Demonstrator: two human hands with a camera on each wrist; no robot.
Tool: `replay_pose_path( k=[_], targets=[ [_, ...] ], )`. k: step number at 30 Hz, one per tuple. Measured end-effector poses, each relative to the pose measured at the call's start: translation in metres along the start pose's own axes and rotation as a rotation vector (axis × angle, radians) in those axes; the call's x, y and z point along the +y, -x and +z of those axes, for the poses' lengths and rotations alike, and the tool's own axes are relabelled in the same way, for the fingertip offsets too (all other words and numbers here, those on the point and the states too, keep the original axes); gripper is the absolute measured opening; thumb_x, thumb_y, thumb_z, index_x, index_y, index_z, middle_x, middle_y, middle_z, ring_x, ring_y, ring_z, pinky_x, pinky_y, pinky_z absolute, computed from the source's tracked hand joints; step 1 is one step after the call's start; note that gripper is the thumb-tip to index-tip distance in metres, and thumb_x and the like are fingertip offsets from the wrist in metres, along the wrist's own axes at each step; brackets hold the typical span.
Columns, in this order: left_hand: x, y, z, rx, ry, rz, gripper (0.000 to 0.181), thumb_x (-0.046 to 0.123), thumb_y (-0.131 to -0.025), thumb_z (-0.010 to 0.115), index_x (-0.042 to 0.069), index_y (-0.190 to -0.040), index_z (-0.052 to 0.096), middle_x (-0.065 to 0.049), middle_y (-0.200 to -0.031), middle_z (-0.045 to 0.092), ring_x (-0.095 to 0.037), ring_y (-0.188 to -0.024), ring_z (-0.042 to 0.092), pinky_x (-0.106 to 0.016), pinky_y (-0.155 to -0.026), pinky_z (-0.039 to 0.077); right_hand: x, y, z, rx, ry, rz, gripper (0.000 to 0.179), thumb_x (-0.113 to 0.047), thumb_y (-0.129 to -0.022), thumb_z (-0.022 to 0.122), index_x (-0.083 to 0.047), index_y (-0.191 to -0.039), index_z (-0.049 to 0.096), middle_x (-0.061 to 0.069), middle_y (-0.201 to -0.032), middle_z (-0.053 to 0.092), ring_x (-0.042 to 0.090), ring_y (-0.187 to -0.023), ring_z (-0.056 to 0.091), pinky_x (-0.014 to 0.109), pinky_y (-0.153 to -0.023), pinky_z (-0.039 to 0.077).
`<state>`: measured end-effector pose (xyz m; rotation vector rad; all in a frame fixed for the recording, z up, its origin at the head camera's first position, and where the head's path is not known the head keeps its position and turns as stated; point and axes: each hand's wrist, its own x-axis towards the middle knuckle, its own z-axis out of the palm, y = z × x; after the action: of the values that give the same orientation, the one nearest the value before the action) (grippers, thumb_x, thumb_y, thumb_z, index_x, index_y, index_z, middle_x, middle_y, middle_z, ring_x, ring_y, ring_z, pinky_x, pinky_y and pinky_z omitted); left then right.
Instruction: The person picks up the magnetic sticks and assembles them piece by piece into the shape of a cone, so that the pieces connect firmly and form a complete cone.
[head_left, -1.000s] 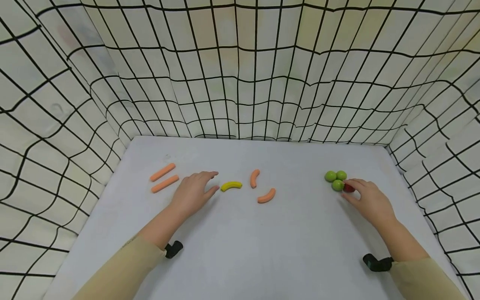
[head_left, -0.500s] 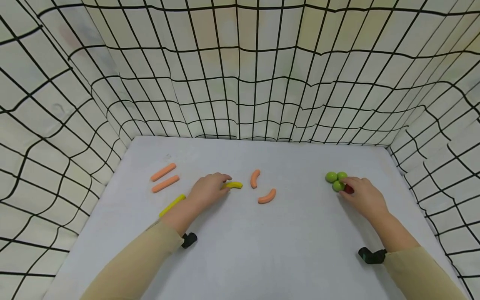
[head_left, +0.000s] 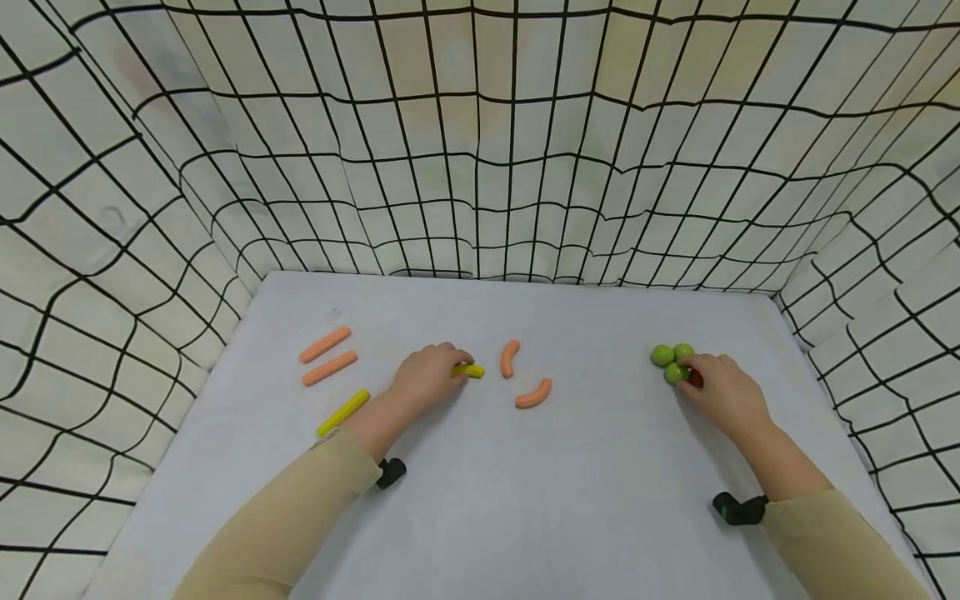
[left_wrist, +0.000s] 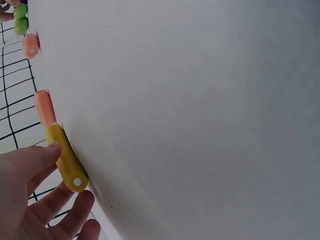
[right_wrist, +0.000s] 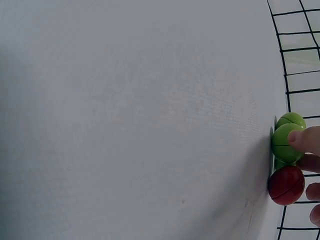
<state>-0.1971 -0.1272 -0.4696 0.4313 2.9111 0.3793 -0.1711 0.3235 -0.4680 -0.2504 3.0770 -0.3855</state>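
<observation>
My left hand (head_left: pixel 426 379) pinches a short curved yellow stick (head_left: pixel 472 371) on the white table. In the left wrist view the thumb lies on the yellow stick, whose near end shows a pale round dot. On the right side my right hand (head_left: pixel 726 396) reaches to a cluster of balls. It pinches a green ball (right_wrist: pixel 285 145) between thumb and index finger. A red ball (right_wrist: pixel 286 186) sits right beside that one, partly covered by the fingers in the head view. Two more green balls (head_left: pixel 662 355) stand just behind.
Two curved orange sticks (head_left: pixel 533 393) lie to the right of the left hand. Behind the left forearm are two straight orange sticks (head_left: pixel 330 368) and a straight yellow stick (head_left: pixel 343 412). Black netting (head_left: pixel 480 158) over white walls rises round the table's back and sides.
My left hand has moved right onto the curved yellow stick and taken hold of it, uncovering the straight yellow stick. The right hand has shifted slightly left, from the red ball to a green one.
</observation>
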Motion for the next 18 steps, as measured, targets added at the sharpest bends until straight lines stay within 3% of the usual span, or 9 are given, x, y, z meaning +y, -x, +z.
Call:
replay_pose_path(
  k=[11,18],
  targets=[
    [0.0017,0.0007,0.0024,0.014,0.015,-0.015,0.027,0.020,-0.094,0.070,0.018,-0.121,0.071,-0.001,-0.114,0.067,-0.022,-0.105,0.063,-0.040,-0.088,0.051,-0.0023,0.0036,0.0003,0.017,0.042,-0.045,0.041,-0.015,-0.090,0.072,0.001,-0.127,0.062,0.022,-0.115,0.063,0.041,-0.109,0.056,0.055,-0.089,0.047],
    [0.0028,0.0030,0.0019,0.009,0.019,-0.026,0.027,0.020,-0.094,0.069,0.018,-0.121,0.071,-0.001,-0.113,0.067,-0.021,-0.103,0.063,-0.040,-0.088,0.051,-0.0015,0.0030,0.0014,0.006,0.032,-0.016,0.038,-0.017,-0.090,0.072,-0.002,-0.125,0.065,0.012,-0.097,0.068,0.027,-0.085,0.055,0.043,-0.068,0.048]
  ],
)
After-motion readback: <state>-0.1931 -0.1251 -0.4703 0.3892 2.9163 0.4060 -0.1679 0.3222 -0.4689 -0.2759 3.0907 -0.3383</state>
